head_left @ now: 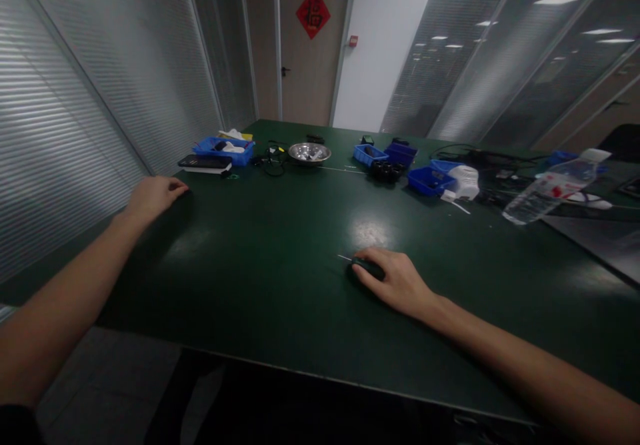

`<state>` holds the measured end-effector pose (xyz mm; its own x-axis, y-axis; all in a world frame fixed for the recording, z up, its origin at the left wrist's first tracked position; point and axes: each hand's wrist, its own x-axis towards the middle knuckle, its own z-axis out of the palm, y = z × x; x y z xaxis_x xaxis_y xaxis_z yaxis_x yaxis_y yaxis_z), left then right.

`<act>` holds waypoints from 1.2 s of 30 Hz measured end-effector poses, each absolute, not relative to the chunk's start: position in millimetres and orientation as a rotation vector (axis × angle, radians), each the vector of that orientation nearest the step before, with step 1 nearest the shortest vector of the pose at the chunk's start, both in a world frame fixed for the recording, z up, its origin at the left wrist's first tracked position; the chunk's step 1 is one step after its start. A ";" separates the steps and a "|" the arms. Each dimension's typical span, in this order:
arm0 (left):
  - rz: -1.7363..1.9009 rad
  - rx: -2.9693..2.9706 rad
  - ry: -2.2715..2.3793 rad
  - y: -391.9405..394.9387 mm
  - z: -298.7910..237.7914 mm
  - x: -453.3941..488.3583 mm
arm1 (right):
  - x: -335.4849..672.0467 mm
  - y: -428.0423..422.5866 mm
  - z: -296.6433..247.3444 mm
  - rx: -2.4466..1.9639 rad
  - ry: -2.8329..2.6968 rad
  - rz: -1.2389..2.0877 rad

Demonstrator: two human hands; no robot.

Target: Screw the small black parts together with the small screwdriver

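Note:
My right hand (395, 280) lies on the dark green table (260, 278), its fingers curled over a small black object (367, 268) that I cannot name; a thin light sliver sticks out to its left. My left hand (155, 195) rests at the table's left edge with its fingers curled down on the surface, nothing visible in it. The nearest thing to it is a black device (205, 162) lying on a flat white item.
Along the far side stand several blue bins (224, 150) (429, 181), a metal bowl (309, 153), black cables (273, 162), a white bottle (465, 182) and a tilted clear plastic water bottle (547, 192). Glass partitions flank the table; a door stands behind.

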<state>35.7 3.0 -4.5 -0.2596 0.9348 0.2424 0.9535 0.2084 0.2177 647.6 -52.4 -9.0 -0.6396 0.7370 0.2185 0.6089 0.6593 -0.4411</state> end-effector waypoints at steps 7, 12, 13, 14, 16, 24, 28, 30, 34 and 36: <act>-0.429 -1.954 -2.256 5.8 -3.1 55.3 | 651.0 -50.9 -7.3 -1.052 -2.509 0.452; -0.597 -2.248 -2.040 7.7 7.5 130.3 | 658.7 -49.9 -5.2 -1.029 -2.524 0.433; -0.694 -2.366 -1.963 5.5 10.4 156.6 | 659.7 -49.9 -4.9 -1.028 -2.529 0.429; -0.782 -2.479 -1.886 1.8 13.0 185.6 | 660.2 -50.1 -4.7 -1.027 -2.535 0.426; -0.915 -2.733 -1.726 -9.4 15.8 246.3 | 660.2 -50.8 -4.7 -1.023 -2.540 0.417; -1.050 -3.340 -1.165 -45.4 -8.5 380.5 | 657.1 -53.3 -5.3 -1.019 -2.477 0.346; -1.071 -3.343 -1.210 -44.6 -12.3 377.7 | 656.1 -53.9 -1.4 -0.985 -2.487 0.375; -1.078 -3.339 -1.244 -44.5 -10.7 375.2 | 655.5 -53.9 -1.3 -0.996 -2.482 0.369; -1.075 -3.277 -1.341 -46.4 -9.3 375.4 | 654.8 -53.4 -4.5 -1.047 -2.489 0.337; -1.073 -3.238 -1.365 -47.2 -9.9 376.0 | 654.5 -53.5 -5.4 -1.078 -2.497 0.328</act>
<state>376.0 -47.2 -9.9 0.5842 0.7578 0.2905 0.4616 -0.6047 0.6491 654.5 -53.5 -5.4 -0.6231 0.7355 0.2660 0.6420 0.6752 -0.3633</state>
